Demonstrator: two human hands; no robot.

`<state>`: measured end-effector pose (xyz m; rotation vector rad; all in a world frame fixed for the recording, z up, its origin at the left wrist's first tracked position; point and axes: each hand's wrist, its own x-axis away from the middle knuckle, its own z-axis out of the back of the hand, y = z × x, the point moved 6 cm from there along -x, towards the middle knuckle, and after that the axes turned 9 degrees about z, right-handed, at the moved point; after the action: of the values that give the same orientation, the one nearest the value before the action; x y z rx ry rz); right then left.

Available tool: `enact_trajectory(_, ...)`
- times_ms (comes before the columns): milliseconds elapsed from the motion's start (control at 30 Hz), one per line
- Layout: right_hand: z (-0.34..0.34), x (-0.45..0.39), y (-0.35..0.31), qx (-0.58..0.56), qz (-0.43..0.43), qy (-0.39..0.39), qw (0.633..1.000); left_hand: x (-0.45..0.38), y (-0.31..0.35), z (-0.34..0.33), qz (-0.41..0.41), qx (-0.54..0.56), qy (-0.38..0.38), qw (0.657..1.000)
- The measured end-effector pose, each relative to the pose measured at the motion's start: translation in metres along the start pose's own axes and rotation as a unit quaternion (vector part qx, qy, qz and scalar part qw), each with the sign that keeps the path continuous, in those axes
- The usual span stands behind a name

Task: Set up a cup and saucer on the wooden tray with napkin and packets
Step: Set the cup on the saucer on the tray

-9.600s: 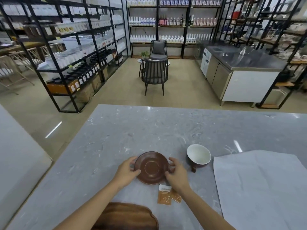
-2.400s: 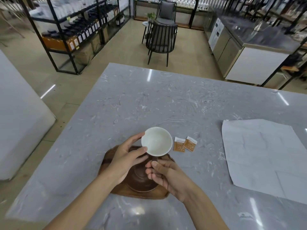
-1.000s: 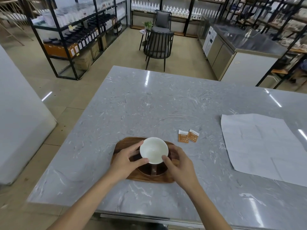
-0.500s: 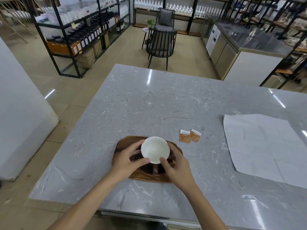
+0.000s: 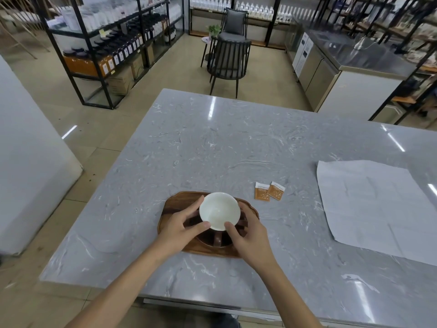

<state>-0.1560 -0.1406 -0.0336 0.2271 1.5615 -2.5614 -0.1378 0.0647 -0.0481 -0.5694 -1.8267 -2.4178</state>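
Observation:
A cup point(image 5: 219, 213), white inside and brown outside, stands on a brown saucer point(image 5: 214, 241) on the wooden tray point(image 5: 176, 204) near the table's front edge. My left hand point(image 5: 181, 227) grips the cup's left side, thumb and fingers around its rim. My right hand point(image 5: 248, 235) grips its right side the same way. Most of the saucer is hidden under the cup and my hands. Two orange packets point(image 5: 268, 191) lie flat on the table to the right of the tray. A large pale napkin point(image 5: 371, 202) lies spread at the far right.
The grey marble table point(image 5: 236, 143) stretches away behind the tray. Its front edge is close to me and its left edge drops to the floor. Beyond it stand a dark chair point(image 5: 228, 60), black shelving point(image 5: 106, 43) and a steel counter point(image 5: 350, 60).
Since a second ago both hands stay around the cup on the saucer with little shift. Earlier, the saucer went onto the tray and the cup was lowered onto it.

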Motion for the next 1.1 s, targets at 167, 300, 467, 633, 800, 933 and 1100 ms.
enact_trajectory(167,-0.001,0.001,-0.002,0.001,-0.003,-0.005,1.0,-0.001,0.0,0.0,-0.004,0.002,-0.005,1.0)
enact_trajectory(300,-0.002,0.002,-0.001,0.002,-0.006,-0.008,1.0,0.0,-0.002,-0.001,0.003,0.018,0.0,1.0)
enact_trajectory(467,-0.002,0.001,0.0,0.005,-0.009,-0.014,1.0,0.0,-0.003,-0.001,0.006,0.027,0.005,1.0)
enact_trajectory(633,-0.002,0.002,0.0,-0.014,-0.017,-0.022,1.0,0.0,0.0,0.002,-0.007,0.02,-0.009,1.0)
enact_trajectory(800,0.013,0.011,0.006,-0.042,-0.045,-0.023,0.998,-0.006,0.02,0.014,-0.044,-0.029,0.033,0.998)
enact_trajectory(933,0.04,0.024,0.02,-0.018,-0.045,0.011,0.999,-0.013,0.052,0.008,-0.134,-0.137,0.078,0.978)
enact_trajectory(1100,0.076,0.038,0.047,0.023,-0.077,0.021,0.997,-0.02,0.087,-0.04,-0.208,-0.257,0.064,0.941)
